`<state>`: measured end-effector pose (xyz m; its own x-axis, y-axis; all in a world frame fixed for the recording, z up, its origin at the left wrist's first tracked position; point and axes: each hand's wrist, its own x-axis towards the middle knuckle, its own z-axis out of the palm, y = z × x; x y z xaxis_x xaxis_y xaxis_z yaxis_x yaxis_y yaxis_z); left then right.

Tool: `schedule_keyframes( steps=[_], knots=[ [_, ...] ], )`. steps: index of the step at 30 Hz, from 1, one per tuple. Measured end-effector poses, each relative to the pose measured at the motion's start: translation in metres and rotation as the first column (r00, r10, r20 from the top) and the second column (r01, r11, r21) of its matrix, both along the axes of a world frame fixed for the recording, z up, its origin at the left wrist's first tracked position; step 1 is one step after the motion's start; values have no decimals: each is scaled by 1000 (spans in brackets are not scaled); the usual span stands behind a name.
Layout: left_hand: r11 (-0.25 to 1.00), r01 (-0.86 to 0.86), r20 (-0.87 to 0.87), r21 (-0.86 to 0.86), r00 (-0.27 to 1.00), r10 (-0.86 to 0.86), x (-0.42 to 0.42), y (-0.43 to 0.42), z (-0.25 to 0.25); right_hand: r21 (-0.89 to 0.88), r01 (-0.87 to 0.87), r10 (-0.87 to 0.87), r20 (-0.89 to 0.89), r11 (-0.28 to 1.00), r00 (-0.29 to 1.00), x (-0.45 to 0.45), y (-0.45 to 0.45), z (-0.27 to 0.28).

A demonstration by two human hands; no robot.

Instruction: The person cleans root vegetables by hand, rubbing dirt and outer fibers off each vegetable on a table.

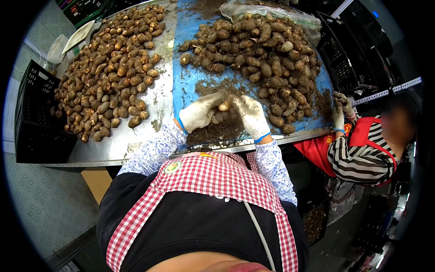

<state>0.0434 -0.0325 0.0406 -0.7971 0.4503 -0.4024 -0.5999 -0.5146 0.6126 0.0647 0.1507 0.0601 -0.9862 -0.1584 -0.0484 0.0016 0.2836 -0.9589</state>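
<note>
Both my hands wear dirty white knit gloves with blue cuffs. Between them, over the blue sheet (181,86), is a small brown taro (224,106) with a pale end. My left hand (202,110) closes on it from the left, and the fingers of my right hand (250,113) pinch it from the right. Dark soil and root scraps (217,133) lie under my hands. Beyond my right hand rises a large heap of soil-covered, hairy taros (253,45). To the left, a heap of cleaner taros (115,68) spreads over the metal tabletop (158,95).
A black crate (34,122) stands at the table's left edge, near a scale (79,36). Black crates (337,54) line the right side. Another person in a red apron (315,152) is at the right edge, gloved hands (340,111) at the sheet. A clear plastic bag (290,16) lies behind the heap.
</note>
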Motion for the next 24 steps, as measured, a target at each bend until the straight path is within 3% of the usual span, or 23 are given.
schedule_keyframes(
  steps=[1,2,5,6,9,10,13,14,16,17,18,19,20,21,22,23,24],
  knots=[
    [995,-99,190,29,977,92,1,5,5,71,4,-3,-19,997,1000,-2,1,-1],
    [937,12,196,348,977,-86,-9,-10,-29,224,31,-2,-128,974,992,-1,0,6],
    [891,-64,220,450,975,-41,-10,-10,-14,536,92,-89,-31,839,996,-8,3,-6],
    [791,79,78,607,984,-158,-15,-13,-24,413,188,-74,-275,891,958,-4,2,-15],
    [895,-47,141,443,990,-18,-10,-9,-21,363,101,-42,-166,926,985,4,-5,14],
    [902,-13,129,431,991,-48,-14,-14,-37,464,69,-8,-133,883,991,2,-9,19],
    [994,11,-104,106,995,0,-3,-2,-24,651,-60,113,-40,757,993,-4,-19,28],
    [998,41,-358,-51,932,-56,-8,-7,-47,301,-63,84,-59,952,995,0,-20,16],
    [954,-78,-695,-289,703,-153,-21,-17,-86,142,-57,70,-87,988,994,5,-22,12],
    [962,-92,-595,-259,799,-84,-21,-16,-75,60,-59,64,-98,996,993,5,-23,11],
    [968,-122,-483,-221,876,0,-21,-15,-64,213,-5,17,-54,977,998,2,-20,12],
    [986,-151,-46,-73,988,147,-15,-6,-8,652,-16,-37,67,758,997,-15,-19,16],
    [970,-237,413,48,889,197,-12,-2,23,727,97,-35,-99,680,994,-21,-5,4],
    [972,-177,305,156,944,123,-15,-9,4,773,224,-16,-266,594,964,-25,7,-6],
    [960,-105,180,259,982,59,-23,-18,-32,718,296,36,-407,629,913,-29,12,-15],
    [936,-23,49,350,999,6,-25,-22,-34,654,355,82,-539,668,839,-30,13,-14],
    [922,1,29,387,999,-13,-23,-23,-37,583,397,117,-652,709,749,-27,12,-14]
  ],
)
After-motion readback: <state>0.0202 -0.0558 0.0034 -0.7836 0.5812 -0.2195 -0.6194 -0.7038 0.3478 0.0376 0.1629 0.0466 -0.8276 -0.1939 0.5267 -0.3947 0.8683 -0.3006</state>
